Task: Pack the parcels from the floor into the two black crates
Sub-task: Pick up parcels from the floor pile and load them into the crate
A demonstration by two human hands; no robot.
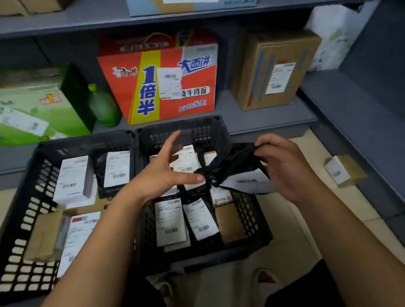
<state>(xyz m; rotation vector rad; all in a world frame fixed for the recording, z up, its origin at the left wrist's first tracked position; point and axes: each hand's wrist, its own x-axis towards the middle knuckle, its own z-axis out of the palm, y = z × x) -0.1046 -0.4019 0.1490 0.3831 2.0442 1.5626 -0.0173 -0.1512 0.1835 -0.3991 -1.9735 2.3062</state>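
Observation:
Two black crates stand side by side on the floor, the left crate [17, 224] and the right crate [254, 221]. Both hold several labelled parcels, black bags and brown boxes. My right hand [284, 163] grips the top of a black bag parcel [230, 166] with a white label, holding it over the right crate's right rim. My left hand [165, 171] is spread above the right crate, its fingers straight, with a fingertip touching the bag's bunched end. A small brown boxed parcel [344, 170] lies on the floor to the right.
Grey shelving runs behind the crates and along the right side. On the low shelf stand a green carton [30, 108], a green bottle [103, 107], an orange noodle box [160, 80] and a brown carton [274, 69]. My shoes [264, 279] are just before the crates.

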